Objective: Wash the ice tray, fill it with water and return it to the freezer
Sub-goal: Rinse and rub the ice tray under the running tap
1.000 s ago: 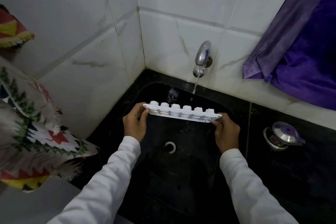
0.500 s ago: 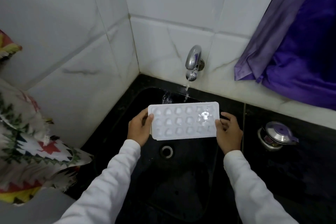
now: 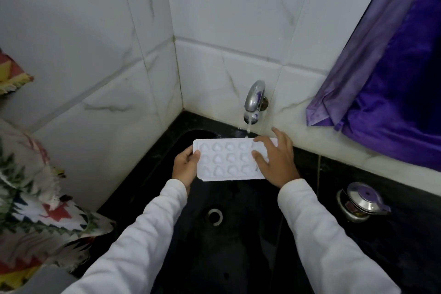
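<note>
A white ice tray (image 3: 226, 160) with heart-shaped cells is held level, cells up, over the black sink (image 3: 238, 246). My left hand (image 3: 186, 167) grips its left end, thumb on top. My right hand (image 3: 276, 160) lies flat with spread fingers on the tray's right part, covering those cells. The chrome tap (image 3: 254, 100) on the back wall runs a thin stream of water onto the tray's far edge, just left of my right fingers.
The sink's drain (image 3: 215, 217) lies below the tray. A small steel lidded pot (image 3: 361, 200) stands on the black counter to the right. Purple cloth (image 3: 393, 79) hangs at the upper right. A patterned cloth (image 3: 35, 210) hangs at the left beside the tiled wall.
The tray was turned from on edge to level, cells up, then moved back under the tap. My right hand left the tray's right end and now lies spread on top of it.
</note>
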